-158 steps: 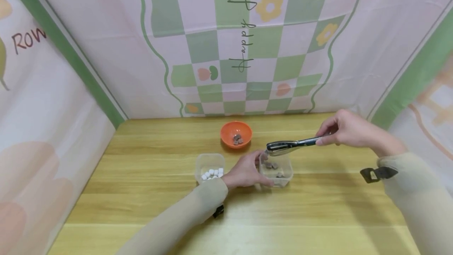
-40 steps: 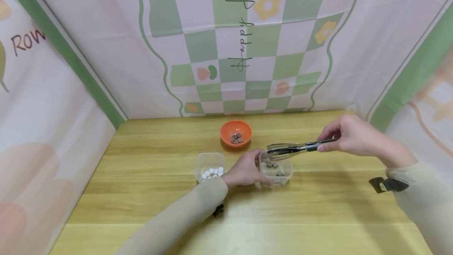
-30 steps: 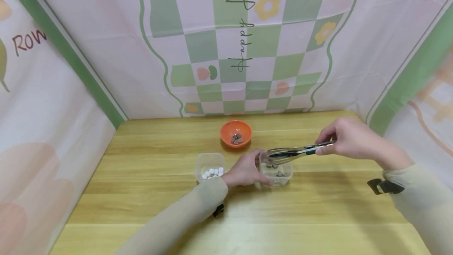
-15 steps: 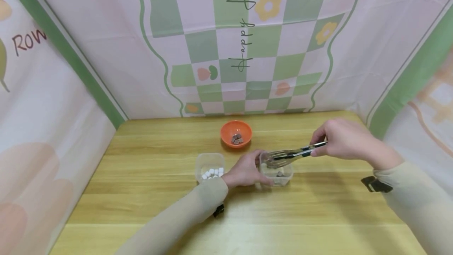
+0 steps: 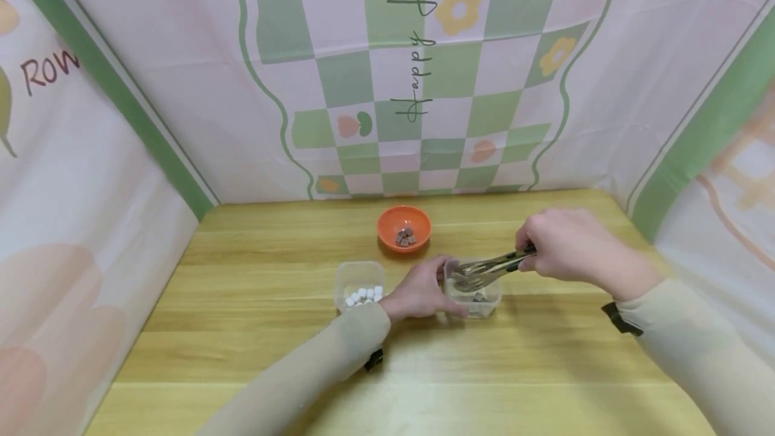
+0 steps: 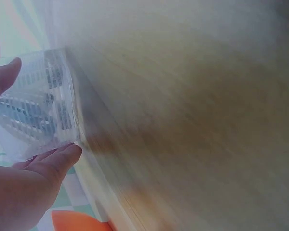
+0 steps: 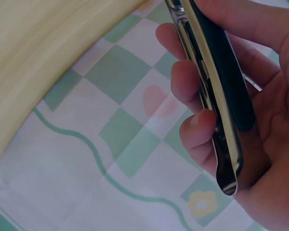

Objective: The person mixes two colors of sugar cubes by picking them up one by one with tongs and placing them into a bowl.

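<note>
My left hand (image 5: pixel 418 293) holds a clear plastic container (image 5: pixel 494 300) on the table, thumb on the near side and fingers on the far side. The left wrist view shows this container (image 6: pixel 31 139) between thumb and fingers. Dark brown cubes (image 5: pixel 479 298) lie inside it. In my right hand (image 5: pixel 566 245) are metal tongs with dark grips (image 5: pixel 493 266), their slotted heads dipping into the container and covering some of its contents. Seen from the right wrist, fingers and thumb wrap the tongs' handles (image 7: pixel 221 96). Whether the heads pinch a cube, I cannot tell.
An orange bowl (image 5: pixel 404 216) with several brown cubes (image 5: pixel 406 238) stands behind the left hand. Left of that hand is a second clear container (image 5: pixel 350 277) with white cubes (image 5: pixel 362 297), partly hidden by the left sleeve. A patterned cloth wall (image 5: pixel 399 86) rises behind the wooden table (image 5: pixel 254 328).
The right hand has moved left and slightly down, lowering the tongs' heads from above the rim into the container. The left hand and its container have stayed in place.
</note>
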`<move>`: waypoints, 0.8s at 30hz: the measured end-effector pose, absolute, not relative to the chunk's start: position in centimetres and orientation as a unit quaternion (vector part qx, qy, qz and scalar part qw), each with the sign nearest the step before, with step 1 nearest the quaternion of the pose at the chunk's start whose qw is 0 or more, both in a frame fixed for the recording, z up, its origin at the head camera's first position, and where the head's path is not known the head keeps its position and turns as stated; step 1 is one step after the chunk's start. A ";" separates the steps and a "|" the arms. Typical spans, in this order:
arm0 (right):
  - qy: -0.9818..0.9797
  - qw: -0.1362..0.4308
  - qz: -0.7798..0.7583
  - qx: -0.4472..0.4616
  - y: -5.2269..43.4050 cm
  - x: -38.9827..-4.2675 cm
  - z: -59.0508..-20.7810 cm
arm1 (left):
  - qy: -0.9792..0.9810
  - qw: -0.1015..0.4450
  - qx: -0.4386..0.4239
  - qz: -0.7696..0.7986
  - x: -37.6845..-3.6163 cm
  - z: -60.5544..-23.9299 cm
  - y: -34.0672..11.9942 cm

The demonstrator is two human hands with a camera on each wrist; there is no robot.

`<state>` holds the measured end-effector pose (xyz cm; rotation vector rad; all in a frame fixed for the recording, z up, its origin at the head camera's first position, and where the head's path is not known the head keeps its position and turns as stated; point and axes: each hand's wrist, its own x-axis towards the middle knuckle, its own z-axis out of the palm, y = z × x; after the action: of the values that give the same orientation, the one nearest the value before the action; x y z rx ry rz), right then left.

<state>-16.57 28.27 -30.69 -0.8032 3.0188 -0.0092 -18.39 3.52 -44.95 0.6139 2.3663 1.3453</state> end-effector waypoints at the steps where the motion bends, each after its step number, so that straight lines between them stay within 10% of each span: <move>1: 0.966 0.007 -0.002 -0.259 28.1 -16.6 -30.7 | 0.835 0.174 0.217 0.475 -18.4 -45.0 3.5; 24: 0.963 0.059 -0.067 -0.253 29.1 -18.0 -32.1 | 0.832 0.177 0.219 0.477 -18.4 -44.9 3.6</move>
<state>-18.01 29.08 -32.13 -0.7658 2.9188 -0.2016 -18.45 3.60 -44.94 0.6205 2.3560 1.3504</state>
